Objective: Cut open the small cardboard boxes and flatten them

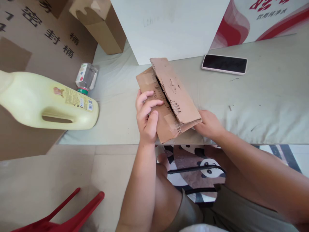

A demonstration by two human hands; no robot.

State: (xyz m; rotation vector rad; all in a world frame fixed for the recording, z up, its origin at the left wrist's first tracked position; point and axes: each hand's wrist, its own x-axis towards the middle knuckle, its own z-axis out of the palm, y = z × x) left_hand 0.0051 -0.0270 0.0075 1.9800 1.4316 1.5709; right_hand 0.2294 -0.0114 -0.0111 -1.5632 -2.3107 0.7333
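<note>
A small brown cardboard box (180,93) is tilted in front of me, held between both hands. One flap with a ragged, torn edge stands partly raised, leaving a dark gap along the seam. Strips of clear tape stick to the face beside it. My left hand (147,117) grips the left side, its thumb and fingers curled over the printed face. At the lower right corner my right hand (209,124) holds the box, with most of its fingers hidden behind the cardboard.
A phone (224,64) lies at the right on the pale cloth surface (265,103). White cartons (173,32) stand behind. On the left are a yellow jug (43,96), a clear plastic bottle (85,77) and large brown cartons (55,48). Red chair parts (82,209) show below.
</note>
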